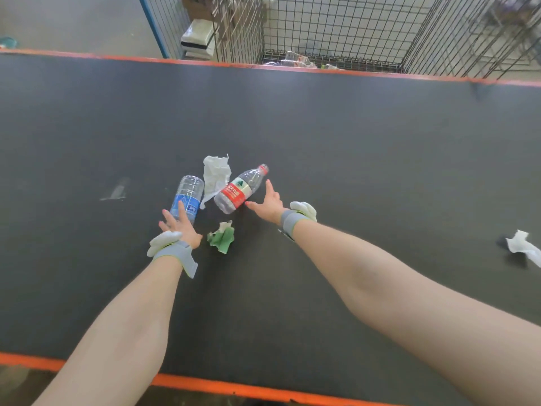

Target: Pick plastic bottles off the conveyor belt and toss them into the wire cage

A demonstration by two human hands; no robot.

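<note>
Two clear plastic bottles lie on the dark conveyor belt [351, 136]. The blue-label bottle [188, 197] lies left of centre, and my left hand [178, 227] reaches onto its near end with fingers spread, touching it. The red-label bottle [238, 190] with a red cap lies to its right, tilted. Just right of that bottle is my right hand [268, 205], open, thumb and forefinger spread beside its base. The wire cage [336, 30] stands beyond the belt's far edge, with a few bottles on its floor.
White crumpled paper [216, 175] lies between the two bottles, and a green crumpled scrap [221, 237] lies just in front of them. Another white paper [522, 247] sits at the right edge. A clear film scrap [115, 191] lies to the left. Orange strips border the belt.
</note>
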